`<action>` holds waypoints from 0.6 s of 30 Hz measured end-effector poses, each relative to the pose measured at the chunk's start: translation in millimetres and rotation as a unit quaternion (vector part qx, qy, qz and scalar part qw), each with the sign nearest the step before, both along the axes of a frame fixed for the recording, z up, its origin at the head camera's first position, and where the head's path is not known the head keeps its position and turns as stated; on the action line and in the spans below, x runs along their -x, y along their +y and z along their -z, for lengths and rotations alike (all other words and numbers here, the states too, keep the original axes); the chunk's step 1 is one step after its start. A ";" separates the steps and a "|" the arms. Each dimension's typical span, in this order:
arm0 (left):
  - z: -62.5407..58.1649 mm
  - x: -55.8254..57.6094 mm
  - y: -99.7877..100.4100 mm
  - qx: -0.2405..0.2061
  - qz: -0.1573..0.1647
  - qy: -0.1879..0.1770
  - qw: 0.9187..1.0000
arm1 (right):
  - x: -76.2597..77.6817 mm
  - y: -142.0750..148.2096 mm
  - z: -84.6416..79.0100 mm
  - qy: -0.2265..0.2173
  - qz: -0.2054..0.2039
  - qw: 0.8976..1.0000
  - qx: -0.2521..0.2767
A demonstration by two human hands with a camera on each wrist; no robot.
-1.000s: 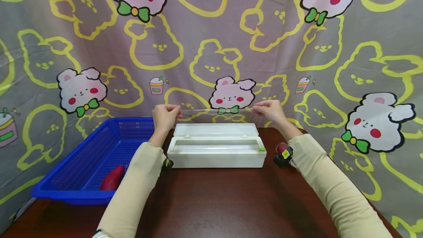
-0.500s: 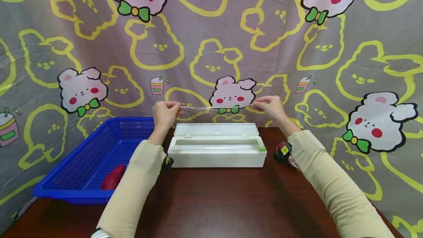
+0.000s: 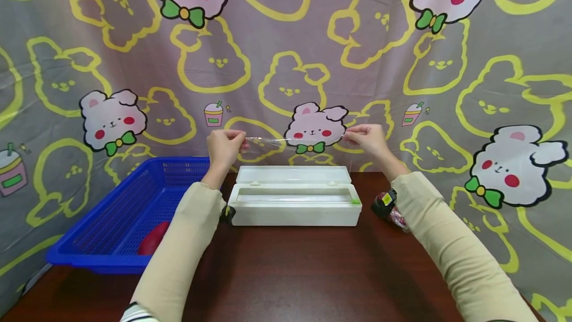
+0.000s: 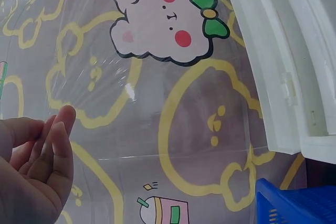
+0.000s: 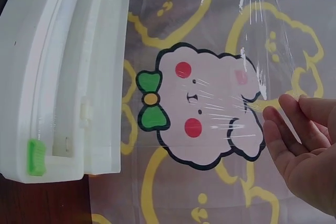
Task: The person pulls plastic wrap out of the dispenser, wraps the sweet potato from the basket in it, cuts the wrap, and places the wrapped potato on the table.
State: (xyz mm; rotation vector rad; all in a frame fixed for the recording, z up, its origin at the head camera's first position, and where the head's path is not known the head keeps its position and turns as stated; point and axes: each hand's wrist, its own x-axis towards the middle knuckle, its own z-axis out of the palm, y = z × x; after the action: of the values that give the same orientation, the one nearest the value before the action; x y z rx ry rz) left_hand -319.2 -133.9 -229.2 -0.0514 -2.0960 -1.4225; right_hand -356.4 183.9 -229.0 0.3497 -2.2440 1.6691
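Note:
A clear sheet of plastic wrap (image 3: 277, 139) is stretched between my two hands, above a white wrap dispenser box (image 3: 295, 216). My left hand (image 3: 224, 149) pinches one corner between thumb and fingers. The other corner is pinched by my right hand (image 3: 370, 139). In the right wrist view the plastic wrap (image 5: 252, 77) shows as glossy creases running to the fingertips. The dispenser's lid (image 3: 292, 175) stands raised at the back, and a roll lies in its trough. A green slider (image 5: 36, 157) sits at one end of the dispenser.
To the left stands a blue plastic basket (image 3: 103, 261) with a red, tapered vegetable (image 3: 154, 238) in it, partly behind my left sleeve. A plastic-wrapped reddish item (image 3: 396, 218) lies at the right by my wrist camera. Behind the dark wooden table (image 3: 286, 272) hangs a patterned curtain (image 3: 286, 29).
Both hands have risen a little, lifting the plastic wrap higher above the dispenser. The dispenser and basket have stayed in place.

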 end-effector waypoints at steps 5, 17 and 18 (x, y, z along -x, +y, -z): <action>-3.8 -1.2 0.0 0.015 -0.006 0.002 1.000 | -1.1 -0.4 -4.3 0.005 0.008 1.000 -0.009; -14.6 -2.9 -0.2 0.009 0.006 0.005 1.000 | -5.7 0.5 -16.2 0.034 -0.020 0.999 0.013; -15.2 -3.0 -0.1 0.013 0.004 0.004 1.000 | -6.5 1.1 -17.2 0.035 -0.020 0.999 0.012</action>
State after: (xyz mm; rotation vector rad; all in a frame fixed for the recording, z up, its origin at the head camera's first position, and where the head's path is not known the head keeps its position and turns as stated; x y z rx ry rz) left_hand -316.1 -134.0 -214.0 -0.0760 -2.1101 -1.3991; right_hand -349.8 184.9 -211.8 0.4439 -2.1773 1.6767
